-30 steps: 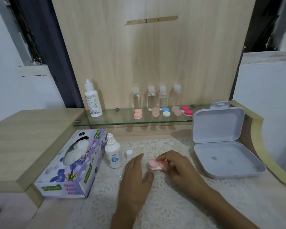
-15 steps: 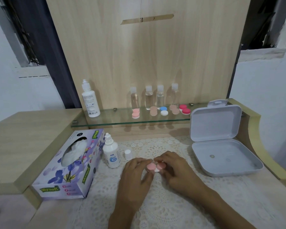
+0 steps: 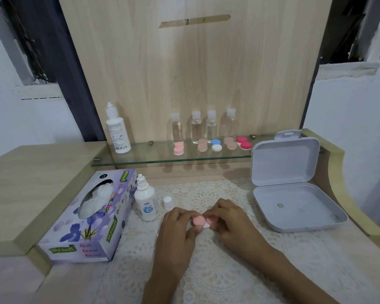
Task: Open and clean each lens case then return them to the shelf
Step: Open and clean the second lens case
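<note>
1 pink lens case [image 3: 203, 221] is held between both hands over the lace mat [image 3: 206, 270] on the worktop [image 3: 70, 286]. The left hand [image 3: 178, 231] pinches its left cap between thumb and fingers; the right hand [image 3: 230, 222] grips the other end, fingers curled. 5 more lens cases [image 3: 178, 148] lie on the glass shelf [image 3: 145, 156] behind, before 4 clear bottles [image 3: 196, 126]. An open grey box [image 3: 294, 207] rests to the right.

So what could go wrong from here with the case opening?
1. The solution bottle stands uncapped right beside the left hand; a bump could tip and spill it.
2. With the right hand it pinches the pink lens case over the lace mat; a freed lid could slip and roll away.
</note>
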`<action>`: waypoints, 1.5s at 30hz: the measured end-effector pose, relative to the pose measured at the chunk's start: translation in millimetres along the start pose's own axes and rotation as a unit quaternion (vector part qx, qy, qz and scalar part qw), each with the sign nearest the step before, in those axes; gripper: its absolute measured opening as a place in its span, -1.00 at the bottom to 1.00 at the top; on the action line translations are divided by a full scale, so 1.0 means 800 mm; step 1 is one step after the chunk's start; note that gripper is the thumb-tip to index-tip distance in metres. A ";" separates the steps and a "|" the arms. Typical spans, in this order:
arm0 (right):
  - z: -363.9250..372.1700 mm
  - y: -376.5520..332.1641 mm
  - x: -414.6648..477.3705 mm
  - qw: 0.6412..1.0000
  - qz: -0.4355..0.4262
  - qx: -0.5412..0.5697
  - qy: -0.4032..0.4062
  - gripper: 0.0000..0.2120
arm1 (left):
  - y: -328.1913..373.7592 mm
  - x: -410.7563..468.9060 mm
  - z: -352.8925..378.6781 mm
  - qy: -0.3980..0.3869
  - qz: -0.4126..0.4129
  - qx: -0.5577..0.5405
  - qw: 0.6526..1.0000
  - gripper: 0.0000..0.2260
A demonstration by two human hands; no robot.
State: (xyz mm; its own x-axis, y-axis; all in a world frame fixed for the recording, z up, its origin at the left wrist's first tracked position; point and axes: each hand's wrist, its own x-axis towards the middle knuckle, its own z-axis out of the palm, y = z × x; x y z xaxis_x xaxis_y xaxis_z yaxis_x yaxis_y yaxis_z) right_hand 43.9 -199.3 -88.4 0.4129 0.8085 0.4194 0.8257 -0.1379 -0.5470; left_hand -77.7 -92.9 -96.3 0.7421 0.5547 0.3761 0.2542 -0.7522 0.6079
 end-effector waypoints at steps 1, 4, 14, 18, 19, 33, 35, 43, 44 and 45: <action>0.001 0.000 0.001 1.000 0.001 -0.003 -0.001 -0.70 | 0.001 0.000 0.000 0.002 -0.003 0.001 1.000 -0.81; 0.001 -0.001 0.002 1.000 0.005 -0.007 -0.003 -0.70 | 0.002 0.001 0.000 0.007 -0.010 -0.002 1.000 -0.81; -0.002 -0.006 0.002 1.000 0.001 -0.010 -0.007 -0.73 | 0.004 0.002 -0.001 0.021 -0.015 -0.005 1.000 -0.81; -0.001 -0.008 0.002 1.000 0.004 -0.012 -0.009 -0.74 | 0.006 0.002 -0.001 0.029 -0.015 -0.009 0.999 -0.80; -0.001 -0.008 0.002 1.000 0.005 -0.014 -0.009 -0.73 | 0.007 0.002 -0.002 0.030 -0.016 -0.010 0.999 -0.79; -0.001 -0.008 -0.001 1.000 0.010 -0.012 -0.004 -0.72 | 0.007 0.002 -0.003 0.054 -0.031 -0.018 0.998 -0.80; 0.000 -0.008 -0.002 1.000 0.016 -0.011 -0.004 -0.71 | 0.007 0.002 -0.002 0.052 -0.021 -0.013 0.998 -0.82; -0.001 -0.011 -0.003 1.000 0.017 -0.001 0.000 -0.68 | 0.001 0.002 0.003 0.021 0.035 0.028 0.999 -0.78; -0.001 -0.011 -0.003 1.000 0.017 -0.001 0.002 -0.68 | 0.001 0.002 0.003 0.022 0.033 0.025 0.999 -0.79; -0.001 -0.011 -0.003 1.000 0.017 -0.001 0.003 -0.69 | 0.002 0.002 0.004 0.026 0.030 0.020 0.999 -0.79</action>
State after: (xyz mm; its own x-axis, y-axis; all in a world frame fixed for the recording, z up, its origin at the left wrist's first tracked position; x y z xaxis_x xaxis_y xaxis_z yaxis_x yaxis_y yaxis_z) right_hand 36.1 -200.5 -84.2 0.4422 0.8003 0.4049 0.8120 -0.1655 -0.5597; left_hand -74.1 -93.9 -96.8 0.7246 0.5243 0.4473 0.2347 -0.7980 0.5551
